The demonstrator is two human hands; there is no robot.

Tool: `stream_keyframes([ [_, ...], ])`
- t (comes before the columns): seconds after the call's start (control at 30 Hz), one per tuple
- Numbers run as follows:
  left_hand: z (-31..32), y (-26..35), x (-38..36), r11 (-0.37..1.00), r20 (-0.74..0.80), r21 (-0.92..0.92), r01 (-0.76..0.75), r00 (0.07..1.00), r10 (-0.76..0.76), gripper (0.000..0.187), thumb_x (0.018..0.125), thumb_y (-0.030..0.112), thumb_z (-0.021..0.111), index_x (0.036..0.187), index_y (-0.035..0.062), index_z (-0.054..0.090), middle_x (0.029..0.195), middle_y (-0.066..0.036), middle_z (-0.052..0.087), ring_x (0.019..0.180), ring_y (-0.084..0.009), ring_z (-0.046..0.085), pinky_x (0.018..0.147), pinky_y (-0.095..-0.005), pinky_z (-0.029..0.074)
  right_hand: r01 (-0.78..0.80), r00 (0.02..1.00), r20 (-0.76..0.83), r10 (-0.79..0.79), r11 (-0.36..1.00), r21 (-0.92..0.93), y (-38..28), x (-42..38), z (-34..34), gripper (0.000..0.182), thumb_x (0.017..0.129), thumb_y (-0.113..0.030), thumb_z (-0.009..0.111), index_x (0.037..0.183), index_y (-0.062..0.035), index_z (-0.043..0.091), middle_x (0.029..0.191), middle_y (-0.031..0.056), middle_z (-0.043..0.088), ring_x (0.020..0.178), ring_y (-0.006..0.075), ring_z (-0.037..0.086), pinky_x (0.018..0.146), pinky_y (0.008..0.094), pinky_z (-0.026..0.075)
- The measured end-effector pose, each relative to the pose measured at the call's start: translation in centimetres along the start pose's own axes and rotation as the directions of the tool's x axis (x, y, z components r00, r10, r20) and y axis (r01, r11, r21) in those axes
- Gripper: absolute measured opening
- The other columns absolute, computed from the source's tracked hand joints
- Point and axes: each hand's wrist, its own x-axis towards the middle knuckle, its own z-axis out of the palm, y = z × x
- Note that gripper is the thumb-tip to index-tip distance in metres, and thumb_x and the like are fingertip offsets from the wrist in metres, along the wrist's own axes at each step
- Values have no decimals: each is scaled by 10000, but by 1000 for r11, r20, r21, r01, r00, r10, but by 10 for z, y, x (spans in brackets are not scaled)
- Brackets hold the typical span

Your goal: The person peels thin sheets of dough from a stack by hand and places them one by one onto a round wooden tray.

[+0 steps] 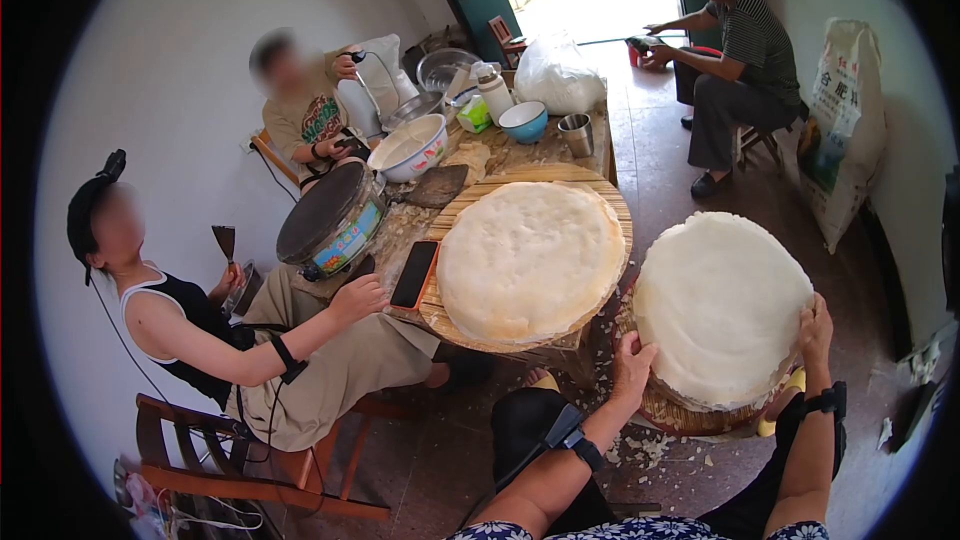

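Note:
A tall stack of thin, pale round flatbreads (722, 305) rests on a round board (690, 420) low in front of me, between my knees. My left hand (632, 370) grips the stack's left edge, its fingers partly hidden against the side. On the opposite edge, my right hand (815, 332) is closed around the rim with the thumb up. Another wide pile of round flatbreads (530, 260) lies on a slatted round mat (600, 190) on the table, left of my stack.
A co-worker (190, 310) at the left holds a brush (225, 238) beside a round griddle (332, 215). Behind sits another person (305, 110) near a batter bowl (410, 150). A phone (414, 275) lies by the mat. Crumbs (640, 450) litter the floor; a sack (842, 130) leans right.

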Motion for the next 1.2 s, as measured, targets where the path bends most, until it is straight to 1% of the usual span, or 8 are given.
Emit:
stream_keyframes([
  [0.07,1,2,-1,1000,-5,3,5,1000,-5,367,843,164,605,1174,42,505,1047,-45,600,841,-111,587,636,-247,500,5,1000,6,-5,1000,12,0,0,0,375,865,-89,472,1232,-27,515,1109,200,616,1033,327,592,920,381,440],
  [0.13,4,10,-6,998,-31,-47,39,999,-40,355,829,117,608,1147,-17,525,1021,-99,621,895,-160,580,789,-279,466,7,1000,2,-7,1000,16,-7,-3,-1,368,862,-90,483,1222,-30,523,1098,202,619,1028,322,595,914,380,443],
  [0.17,3,8,-5,998,-30,-47,39,999,-41,355,829,117,608,1147,-17,525,1021,-99,621,895,-160,580,789,-279,466,6,1000,2,-6,1000,15,-7,-3,-1,368,862,-90,483,1222,-30,523,1098,202,619,1028,322,595,914,380,443],
  [0.23,-1,-1,0,1000,4,17,0,1000,0,348,851,166,598,1163,44,501,1051,-45,596,834,-116,588,634,-249,500,6,1000,1,-6,1000,12,-6,-3,0,361,856,-85,491,1211,-33,530,1085,190,626,1014,318,601,900,381,449],
  [0.33,-1,-8,4,1000,7,-15,-21,1000,21,353,852,171,599,1165,46,495,1048,-46,593,824,-118,586,624,-249,496,45,999,4,-45,994,97,-3,-2,2,353,852,-80,499,1201,-38,537,1070,182,631,1005,314,605,888,385,455],
  [0.47,0,2,-1,1000,-5,9,28,1000,-28,361,845,184,606,1167,60,499,974,-32,599,766,-107,574,589,-250,472,-7,1000,16,8,997,-82,-8,-3,-3,379,848,-114,530,1222,-49,516,1067,202,627,1003,346,604,880,401,459],
  [0.87,2,11,-7,1000,-26,-15,9,1000,-10,351,837,172,603,1150,47,508,902,-21,577,697,-104,550,563,-250,454,-35,999,-33,32,996,-85,-20,-10,-4,373,838,-129,538,1203,-52,537,1035,189,637,963,323,614,873,387,466],
  [1.2,5,18,-10,999,-36,6,43,998,-43,349,836,183,612,1143,51,510,878,-14,571,677,-100,546,544,-248,440,-17,1000,-15,16,998,-66,-19,-11,-5,404,839,-159,546,1228,-58,511,1054,201,636,984,346,614,872,403,464],
])
